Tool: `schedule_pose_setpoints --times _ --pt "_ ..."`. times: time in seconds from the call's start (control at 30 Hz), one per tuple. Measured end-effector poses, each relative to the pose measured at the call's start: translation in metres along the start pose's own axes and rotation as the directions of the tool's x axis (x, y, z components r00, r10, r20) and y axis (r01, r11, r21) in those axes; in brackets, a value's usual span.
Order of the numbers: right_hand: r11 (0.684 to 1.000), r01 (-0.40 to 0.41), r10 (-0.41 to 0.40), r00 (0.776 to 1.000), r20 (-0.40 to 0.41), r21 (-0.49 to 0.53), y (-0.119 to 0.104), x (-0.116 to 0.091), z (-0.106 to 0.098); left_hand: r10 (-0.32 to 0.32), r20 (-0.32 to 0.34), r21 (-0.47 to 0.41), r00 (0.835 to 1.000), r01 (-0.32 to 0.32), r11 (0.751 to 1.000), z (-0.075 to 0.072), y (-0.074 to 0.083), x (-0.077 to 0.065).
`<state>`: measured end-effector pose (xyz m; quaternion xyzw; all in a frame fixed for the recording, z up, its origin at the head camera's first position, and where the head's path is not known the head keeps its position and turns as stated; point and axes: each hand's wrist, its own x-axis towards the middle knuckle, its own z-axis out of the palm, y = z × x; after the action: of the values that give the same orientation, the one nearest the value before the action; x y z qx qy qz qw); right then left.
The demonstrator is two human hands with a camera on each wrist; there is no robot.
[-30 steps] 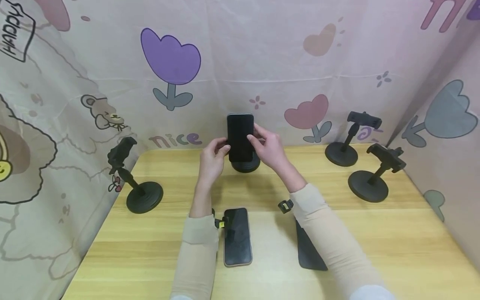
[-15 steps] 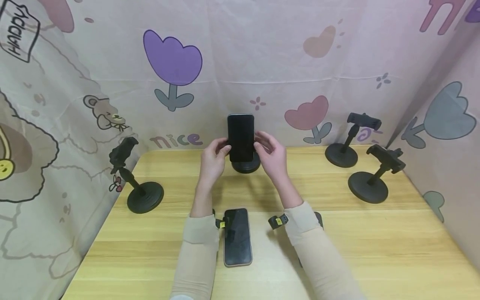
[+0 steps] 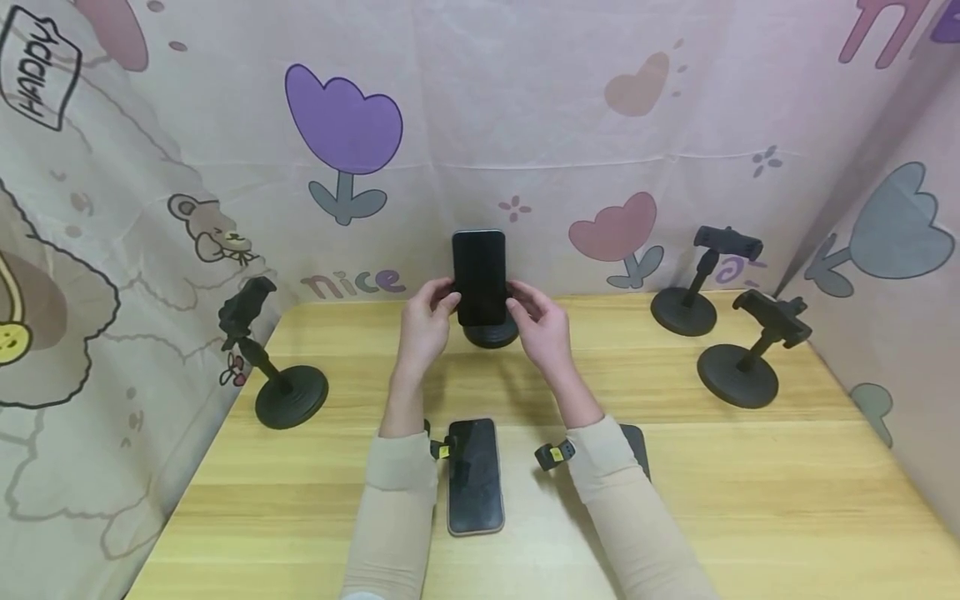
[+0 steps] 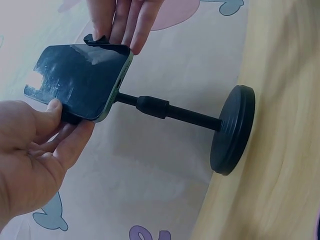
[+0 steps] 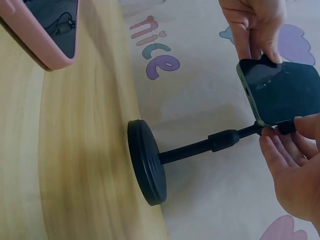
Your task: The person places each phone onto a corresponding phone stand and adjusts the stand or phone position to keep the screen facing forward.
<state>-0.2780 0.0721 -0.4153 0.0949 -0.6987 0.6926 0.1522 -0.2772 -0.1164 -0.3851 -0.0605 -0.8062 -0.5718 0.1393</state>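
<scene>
Right hand [image 3: 544,327] lowered to clamp [image 5: 287,127], left hand [image 3: 424,325] unmoved, gripping phone [image 3: 479,278].

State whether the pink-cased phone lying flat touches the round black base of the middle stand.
Apart: the head view shows bare wooden tabletop between the pink-cased phone and the round black base.

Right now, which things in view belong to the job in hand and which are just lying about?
In the job:
left hand
right hand
upright phone
centre stand

Apparently lying about:
pink-cased phone
partly hidden dark object
left stand
rear right stand
front right stand
</scene>
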Motion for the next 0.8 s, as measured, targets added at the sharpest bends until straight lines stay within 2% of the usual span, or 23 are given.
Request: schedule_pose_setpoints --times 0.2,0.33,0.4,0.43,0.5,0.6,0.67,0.8 --pt "1.0 -0.004 0.004 1.0 0.004 -0.001 -0.003 0.003 0.003 0.049 -0.015 0.071 0.999 -0.048 0.996 -0.002 0.003 -0.001" --pt "1.0 -0.018 0.018 1.0 0.008 0.008 -0.005 0.002 0.002 0.127 -0.057 0.091 0.99 -0.121 0.988 -0.004 0.008 -0.007" --pt "1.0 -0.026 0.026 1.0 0.011 0.012 -0.005 0.001 0.001 0.214 -0.117 0.122 0.97 -0.199 0.972 -0.008 0.009 -0.012" --pt "0.999 -0.028 0.027 1.0 0.014 0.017 -0.005 0.0 0.0 0.272 -0.156 0.149 0.949 -0.25 0.957 -0.01 0.011 -0.014" --pt "0.999 -0.034 0.034 0.999 0.02 0.023 -0.005 -0.001 -0.001 0.382 -0.24 0.224 0.892 -0.333 0.916 -0.018 0.012 -0.02" --pt "0.999 -0.049 0.049 0.999 0.02 0.013 -0.006 -0.002 -0.001 0.531 -0.358 0.337 0.768 -0.425 0.84 -0.035 0.015 -0.028" --pt "0.998 -0.066 0.066 0.998 0.021 0.0 -0.01 -0.003 0.0 0.593 -0.451 0.387 0.667 -0.453 0.803 -0.047 0.017 -0.032" --pt "0.997 -0.068 0.069 0.997 0.025 -0.031 -0.013 -0.002 0.001 0.642 -0.613 0.447 0.461 -0.468 0.763 -0.071 0.021 -0.038"
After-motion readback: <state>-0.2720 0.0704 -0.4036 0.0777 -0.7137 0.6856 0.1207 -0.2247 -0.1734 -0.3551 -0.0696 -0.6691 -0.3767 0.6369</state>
